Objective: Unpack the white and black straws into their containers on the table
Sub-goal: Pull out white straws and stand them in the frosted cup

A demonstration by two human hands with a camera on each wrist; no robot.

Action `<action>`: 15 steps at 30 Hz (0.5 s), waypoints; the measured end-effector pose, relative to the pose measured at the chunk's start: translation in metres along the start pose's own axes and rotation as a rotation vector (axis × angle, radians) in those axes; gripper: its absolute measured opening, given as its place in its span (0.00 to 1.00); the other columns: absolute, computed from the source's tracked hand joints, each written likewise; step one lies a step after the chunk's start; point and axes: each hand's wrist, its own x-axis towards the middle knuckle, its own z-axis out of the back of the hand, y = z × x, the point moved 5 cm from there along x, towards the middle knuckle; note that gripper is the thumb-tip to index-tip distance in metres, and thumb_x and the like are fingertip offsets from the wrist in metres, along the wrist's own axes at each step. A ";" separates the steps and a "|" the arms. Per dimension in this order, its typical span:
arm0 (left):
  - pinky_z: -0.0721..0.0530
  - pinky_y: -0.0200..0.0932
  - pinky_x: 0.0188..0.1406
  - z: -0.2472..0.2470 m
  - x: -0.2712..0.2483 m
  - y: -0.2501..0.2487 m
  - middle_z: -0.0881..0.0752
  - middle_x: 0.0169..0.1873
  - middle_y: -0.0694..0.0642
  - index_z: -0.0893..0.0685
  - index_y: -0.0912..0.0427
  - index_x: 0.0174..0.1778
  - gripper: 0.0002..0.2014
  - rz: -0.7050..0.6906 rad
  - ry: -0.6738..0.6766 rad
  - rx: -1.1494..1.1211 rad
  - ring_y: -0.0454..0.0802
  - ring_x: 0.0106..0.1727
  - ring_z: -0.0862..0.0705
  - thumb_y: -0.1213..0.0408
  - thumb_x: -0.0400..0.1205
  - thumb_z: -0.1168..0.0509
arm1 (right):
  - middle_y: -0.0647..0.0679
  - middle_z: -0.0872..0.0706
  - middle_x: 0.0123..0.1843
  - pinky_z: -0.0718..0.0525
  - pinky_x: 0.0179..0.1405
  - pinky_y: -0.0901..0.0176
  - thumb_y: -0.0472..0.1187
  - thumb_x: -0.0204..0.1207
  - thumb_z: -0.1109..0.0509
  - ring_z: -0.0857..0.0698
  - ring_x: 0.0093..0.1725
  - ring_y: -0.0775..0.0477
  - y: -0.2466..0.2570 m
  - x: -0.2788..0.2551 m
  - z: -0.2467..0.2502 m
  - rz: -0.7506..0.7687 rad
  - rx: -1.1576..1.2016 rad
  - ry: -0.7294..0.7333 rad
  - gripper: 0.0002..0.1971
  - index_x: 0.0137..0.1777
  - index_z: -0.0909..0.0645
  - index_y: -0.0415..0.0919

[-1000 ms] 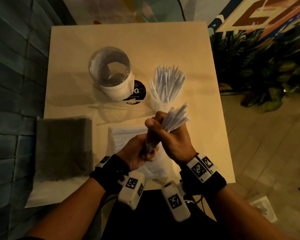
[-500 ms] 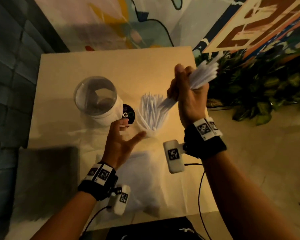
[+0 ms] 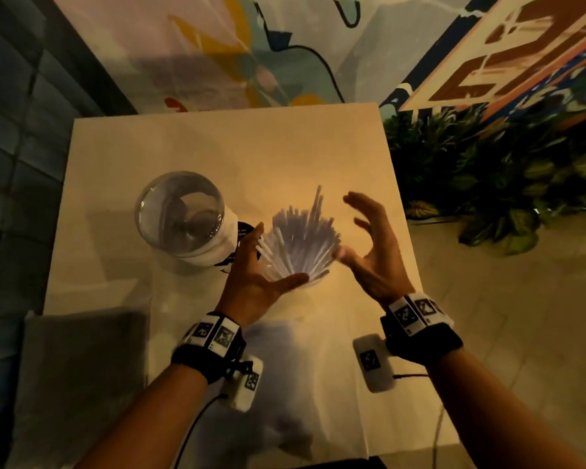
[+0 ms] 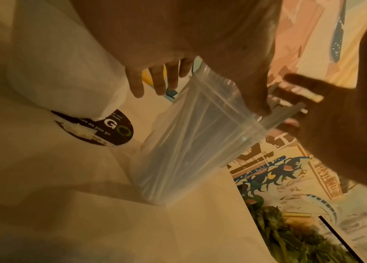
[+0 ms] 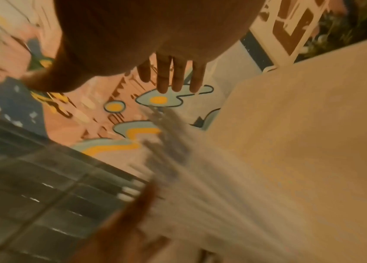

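A clear plastic cup packed with white straws stands mid-table; the straws fan out above its rim. My left hand is open on the cup's left, fingers straight and thumb along the near rim. My right hand is open on the cup's right, a little apart, holding nothing. In the left wrist view the cup lies under my left thumb, with the right hand beyond it. The right wrist view is blurred, with straight fingers above the straws. An empty clear-topped container with a white base stands left of the cup.
A dark pack lies at the table's near left. A clear bag holding white straws lies between my forearms. A round black sticker is on the table by the container. Green plants stand off the right table edge.
My right hand carried a bundle of white straws from the bag up to the cup and let it go into the cup. Both hands now stand open on either side of it.
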 end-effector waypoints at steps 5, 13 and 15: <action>0.23 0.54 0.74 -0.004 0.014 -0.006 0.25 0.75 0.51 0.35 0.50 0.82 0.55 -0.116 0.092 0.055 0.49 0.74 0.23 0.27 0.64 0.25 | 0.52 0.42 0.86 0.33 0.82 0.41 0.78 0.52 0.25 0.39 0.84 0.50 -0.045 -0.015 -0.011 -0.144 -0.217 0.289 0.65 0.86 0.48 0.50; 0.28 0.45 0.75 -0.003 0.035 -0.020 0.29 0.79 0.48 0.36 0.47 0.82 0.59 -0.175 0.160 0.202 0.43 0.78 0.29 0.20 0.58 0.29 | 0.51 0.42 0.85 0.24 0.75 0.38 0.62 0.61 0.17 0.34 0.81 0.44 -0.043 0.018 -0.035 -0.060 -0.274 0.347 0.50 0.81 0.37 0.54; 0.26 0.50 0.76 -0.004 0.039 -0.021 0.28 0.79 0.47 0.35 0.43 0.80 0.55 -0.164 0.172 0.194 0.43 0.77 0.28 0.19 0.60 0.31 | 0.50 0.41 0.85 0.23 0.73 0.38 0.62 0.65 0.19 0.33 0.80 0.43 -0.044 0.020 -0.044 0.003 -0.310 0.357 0.43 0.78 0.30 0.51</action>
